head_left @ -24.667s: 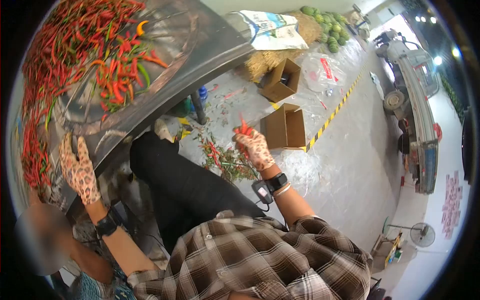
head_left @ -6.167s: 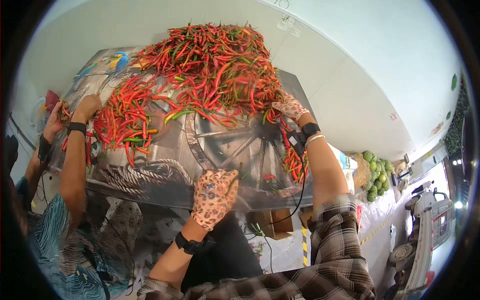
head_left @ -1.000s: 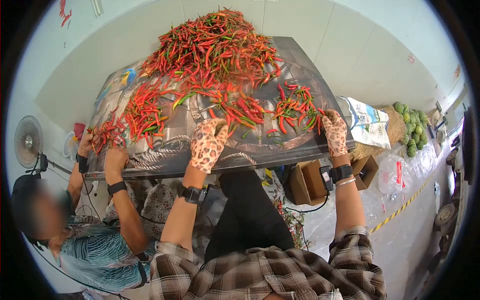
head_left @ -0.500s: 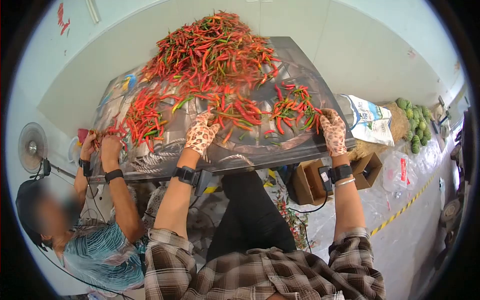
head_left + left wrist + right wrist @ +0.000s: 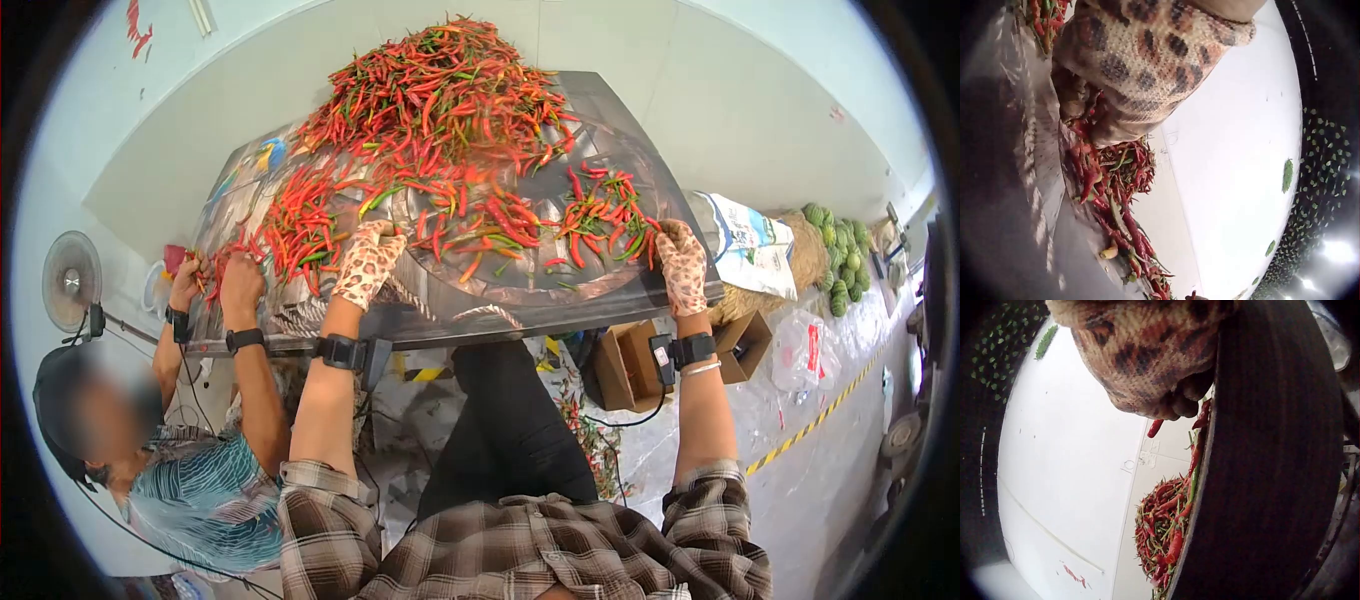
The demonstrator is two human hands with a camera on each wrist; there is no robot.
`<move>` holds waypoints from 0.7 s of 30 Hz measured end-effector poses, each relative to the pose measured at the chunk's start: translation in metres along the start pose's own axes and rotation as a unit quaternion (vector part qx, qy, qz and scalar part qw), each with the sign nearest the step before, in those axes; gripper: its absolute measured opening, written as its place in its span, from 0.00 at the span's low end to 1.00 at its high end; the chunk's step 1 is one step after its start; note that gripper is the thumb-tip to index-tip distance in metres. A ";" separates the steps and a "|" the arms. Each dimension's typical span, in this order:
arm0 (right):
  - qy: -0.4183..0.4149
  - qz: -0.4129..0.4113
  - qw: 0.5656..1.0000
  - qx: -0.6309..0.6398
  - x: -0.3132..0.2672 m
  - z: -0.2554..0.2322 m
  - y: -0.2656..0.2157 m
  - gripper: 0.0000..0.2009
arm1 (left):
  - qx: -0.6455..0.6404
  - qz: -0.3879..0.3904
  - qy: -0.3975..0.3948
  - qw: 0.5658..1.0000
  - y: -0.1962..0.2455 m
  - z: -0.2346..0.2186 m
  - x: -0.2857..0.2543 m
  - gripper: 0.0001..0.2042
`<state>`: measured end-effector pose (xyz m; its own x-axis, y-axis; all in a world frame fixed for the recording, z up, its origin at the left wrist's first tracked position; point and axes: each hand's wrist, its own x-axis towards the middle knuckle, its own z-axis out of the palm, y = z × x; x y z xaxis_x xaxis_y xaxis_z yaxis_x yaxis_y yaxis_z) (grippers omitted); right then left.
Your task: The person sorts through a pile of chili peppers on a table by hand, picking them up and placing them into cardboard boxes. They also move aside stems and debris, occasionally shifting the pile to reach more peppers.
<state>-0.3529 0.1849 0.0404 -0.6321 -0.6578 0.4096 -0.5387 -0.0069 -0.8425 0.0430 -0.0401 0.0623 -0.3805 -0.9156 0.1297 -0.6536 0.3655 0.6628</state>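
Note:
My gloved left hand (image 5: 368, 262), in a leopard-print glove, bends its fingers at the right edge of the left heap of red chili peppers (image 5: 300, 225). In the left wrist view, a red chili pepper (image 5: 1092, 107) shows between the curled fingers. The gloved right hand (image 5: 683, 268) is at the table's right edge, pinching a chili pepper (image 5: 1155, 429) whose red tip pokes out beneath the glove. Beside that hand lies a small group of chilies (image 5: 605, 215). Loose chilies (image 5: 500, 225) are scattered between both hands, and a tall chili pile (image 5: 440, 95) rises behind.
Another person's hands (image 5: 242, 285) work at the left end of the dark printed table (image 5: 440, 325). A fan (image 5: 72, 282) stands beyond. Cardboard boxes (image 5: 625, 370), a white sack (image 5: 750, 245) and watermelons (image 5: 842, 255) are at the right; chili debris (image 5: 590, 430) lies on the floor.
Over the last second, my left hand has moved left from the middle chilies to the left heap. My right hand stays at the right edge with its chili pepper.

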 end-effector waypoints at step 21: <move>-0.013 0.043 0.999 0.004 -0.003 0.000 -0.014 0.11 | 0.123 -0.061 -0.071 0.988 0.012 0.028 0.049 0.26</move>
<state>-0.3438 0.1873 0.0506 -0.6606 -0.6761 0.3263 -0.4780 0.0437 -0.8773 -0.0019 -0.0762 0.0565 -0.3661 -0.9289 -0.0563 -0.8329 0.3001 0.4650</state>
